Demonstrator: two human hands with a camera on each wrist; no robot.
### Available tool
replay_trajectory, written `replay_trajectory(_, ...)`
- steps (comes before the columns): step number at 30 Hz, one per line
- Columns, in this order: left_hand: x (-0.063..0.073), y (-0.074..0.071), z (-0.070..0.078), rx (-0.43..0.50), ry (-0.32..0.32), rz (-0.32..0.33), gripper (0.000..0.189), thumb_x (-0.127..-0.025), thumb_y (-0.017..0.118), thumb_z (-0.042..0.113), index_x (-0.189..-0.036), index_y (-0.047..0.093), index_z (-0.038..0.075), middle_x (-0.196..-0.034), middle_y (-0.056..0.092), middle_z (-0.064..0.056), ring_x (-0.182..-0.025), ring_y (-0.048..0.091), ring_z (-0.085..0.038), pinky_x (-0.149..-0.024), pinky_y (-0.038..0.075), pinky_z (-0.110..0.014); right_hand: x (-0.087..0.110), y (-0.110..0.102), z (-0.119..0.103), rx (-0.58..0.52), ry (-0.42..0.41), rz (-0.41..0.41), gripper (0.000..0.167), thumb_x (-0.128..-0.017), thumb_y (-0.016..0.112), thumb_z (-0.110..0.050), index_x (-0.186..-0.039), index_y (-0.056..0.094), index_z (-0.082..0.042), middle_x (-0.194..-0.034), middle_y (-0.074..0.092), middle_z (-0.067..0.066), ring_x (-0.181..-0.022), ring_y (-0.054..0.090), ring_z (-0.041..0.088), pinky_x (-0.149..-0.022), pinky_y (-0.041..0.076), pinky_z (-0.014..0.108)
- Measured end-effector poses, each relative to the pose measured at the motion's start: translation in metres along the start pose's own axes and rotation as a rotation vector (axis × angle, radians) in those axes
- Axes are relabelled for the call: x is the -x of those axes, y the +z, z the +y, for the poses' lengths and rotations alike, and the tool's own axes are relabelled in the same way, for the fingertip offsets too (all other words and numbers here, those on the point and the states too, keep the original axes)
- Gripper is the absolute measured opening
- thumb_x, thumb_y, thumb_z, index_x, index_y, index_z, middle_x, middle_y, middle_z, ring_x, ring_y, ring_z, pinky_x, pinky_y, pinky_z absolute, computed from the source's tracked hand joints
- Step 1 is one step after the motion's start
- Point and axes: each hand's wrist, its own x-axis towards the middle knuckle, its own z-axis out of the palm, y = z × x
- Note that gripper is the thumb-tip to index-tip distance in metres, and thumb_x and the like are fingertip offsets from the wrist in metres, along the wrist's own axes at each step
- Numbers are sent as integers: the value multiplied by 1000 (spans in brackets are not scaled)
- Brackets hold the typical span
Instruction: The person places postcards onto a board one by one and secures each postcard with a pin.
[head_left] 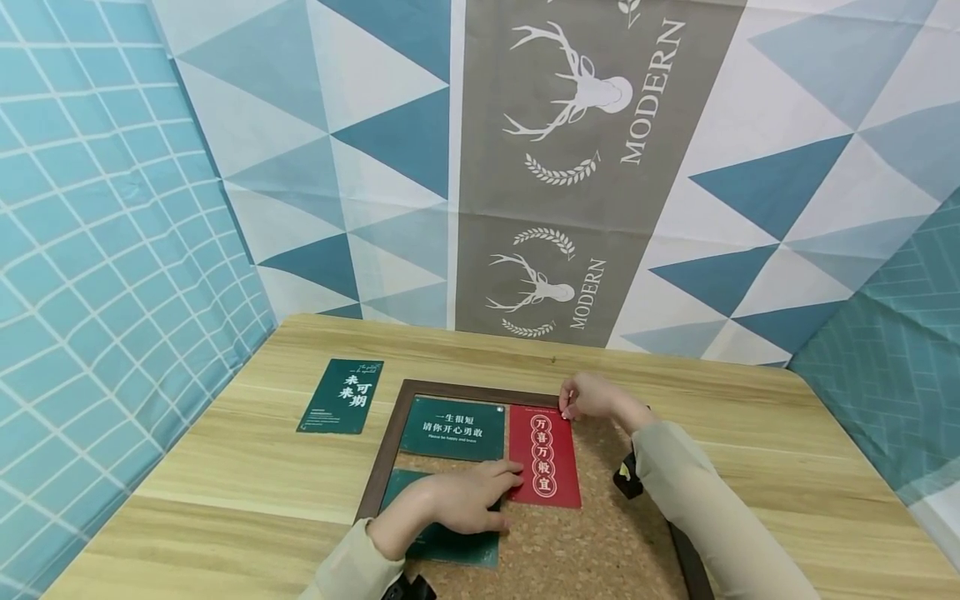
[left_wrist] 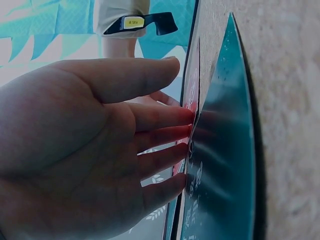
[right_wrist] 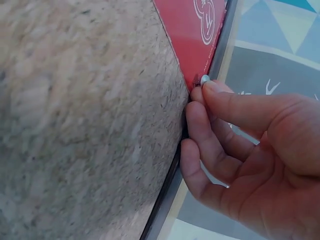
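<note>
A red card [head_left: 564,479] with white characters lies upright on a cork board [head_left: 555,554], against the top of its dark frame. At the card's top right corner, my right hand [head_left: 594,397] pinches a thumbtack [right_wrist: 205,79] between thumb and index finger, its pale head showing in the right wrist view. My left hand [head_left: 468,498] has its fingers extended, fingertips on the red card's left edge. Beneath that hand is a green card [head_left: 468,550], partly hidden by it. Another green card [head_left: 453,408] sits above, side by side with the red one.
A further green card [head_left: 341,400] lies on the wooden table [head_left: 225,442], left of the board. The board's raised brown frame [head_left: 384,454] borders the cork. Patterned cloth [head_left: 390,167] hangs behind the table and at both sides.
</note>
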Motion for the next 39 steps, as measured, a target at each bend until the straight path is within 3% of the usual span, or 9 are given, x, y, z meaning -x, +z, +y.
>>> replay_trajectory(12,0,0,0,-3,-11,-7,54,-88,55,33,-137,40,15,-144,30,3,-132,29,-16,-102,34,-35,-3,4,-12,123,43,55,9,-74,64,4,-68,63,-3,-60,55,2,-51,47,11,-52,38,22)
replay_trajectory(23,1,2,2,-11,-16,-1,54,-88,56,32,-136,41,14,-144,32,3,-131,31,-16,-102,34,-35,-2,12,-22,276,84,127,11,-72,62,5,-66,64,-4,-64,58,2,-58,49,15,-51,40,25)
replay_trajectory(30,1,2,3,-9,-3,-6,53,-88,55,32,-136,41,13,-144,31,2,-133,29,-17,-102,34,-34,-2,12,-23,367,104,191,24,-68,76,-6,-64,53,-6,-63,52,3,-60,48,18,-57,42,29)
replay_trajectory(39,1,0,3,-3,-4,-4,54,-88,55,31,-136,40,13,-144,31,2,-132,29,-17,-102,34,-35,-1,12,-19,349,81,223,24,-69,76,-8,-57,55,-6,-56,51,0,-54,46,15,-53,40,27)
